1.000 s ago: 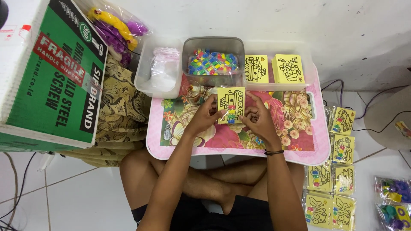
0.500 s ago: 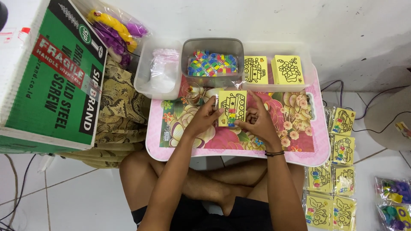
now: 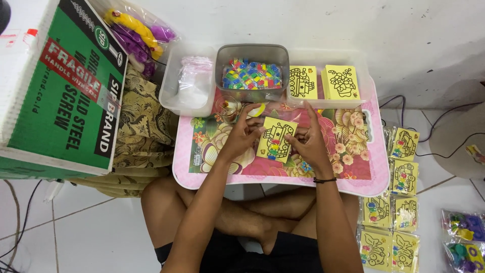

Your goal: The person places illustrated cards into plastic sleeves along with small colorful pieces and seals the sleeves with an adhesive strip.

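Note:
My left hand (image 3: 242, 136) and my right hand (image 3: 307, 143) both grip a small yellow card (image 3: 275, 139) with a black line drawing and several coloured bits on it. The card is held just above a pink floral lap table (image 3: 217, 151). Behind it stands a grey tub of small coloured pieces (image 3: 252, 73). Two stacks of yellow drawing cards (image 3: 323, 82) lie in a clear tray to the tub's right.
A clear box of small plastic bags (image 3: 190, 83) sits left of the tub. A green cardboard box (image 3: 65, 86) and patterned cloth (image 3: 144, 131) lie at left. Packed yellow cards (image 3: 399, 202) and bags of coloured pieces (image 3: 467, 237) cover the floor at right. Cables (image 3: 429, 146) run along the wall.
The card has tilted and come down slightly toward me between my hands; both hands keep their hold on it.

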